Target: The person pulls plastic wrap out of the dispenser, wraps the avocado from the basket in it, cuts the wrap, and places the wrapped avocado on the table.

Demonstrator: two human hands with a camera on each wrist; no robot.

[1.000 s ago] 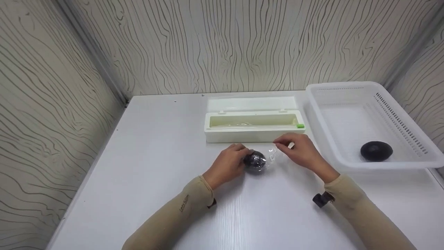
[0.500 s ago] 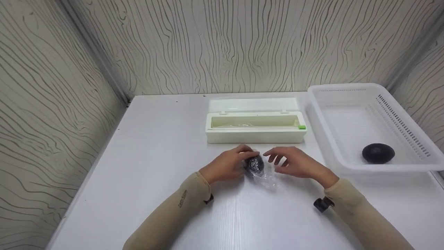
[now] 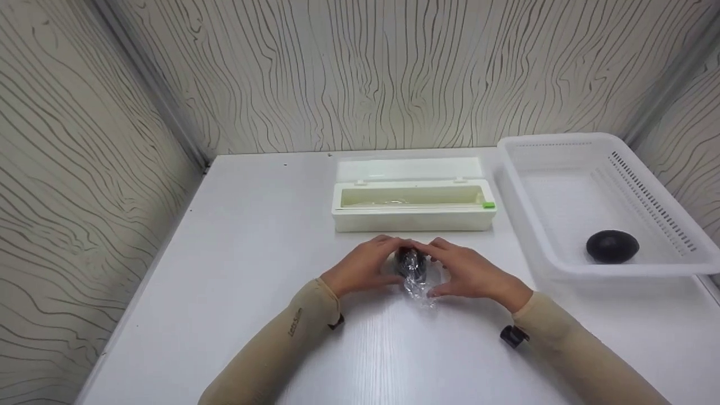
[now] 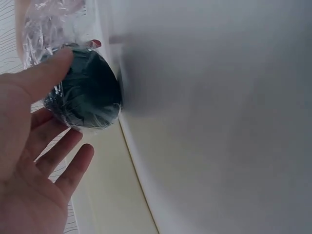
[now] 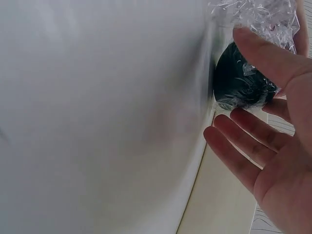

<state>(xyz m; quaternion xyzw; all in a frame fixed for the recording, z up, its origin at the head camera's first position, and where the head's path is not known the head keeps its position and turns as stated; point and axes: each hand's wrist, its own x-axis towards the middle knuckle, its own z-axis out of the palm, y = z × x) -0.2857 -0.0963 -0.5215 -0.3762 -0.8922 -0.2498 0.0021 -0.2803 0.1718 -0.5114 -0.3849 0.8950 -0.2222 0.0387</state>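
Note:
A dark green, nearly black avocado [image 3: 410, 260] sits on the table, covered in clear, crinkled cling film [image 3: 417, 288]. My left hand [image 3: 367, 265] holds it from the left, its thumb on the film and its fingers curving round the far side. From the right, my right hand [image 3: 471, 271] also holds it, thumb at the loose film on the near side. In the left wrist view the wrapped avocado [image 4: 90, 90] lies between thumb and fingers. The right wrist view has the film [image 5: 268, 22] bunched up beside the thumb.
Just behind the hands stands a white cling film dispenser [image 3: 413, 220], lid raised, with a green slide cutter [image 3: 488, 205] at its right end. To the right, a white plastic basket [image 3: 520, 205] contains another dark avocado [image 3: 612, 246]. Patterned panels enclose the table.
My right hand has let go of the film's stretched right edge and moved left onto the wrapped avocado. The loose film now gathers on the near side. My left hand still holds the avocado.

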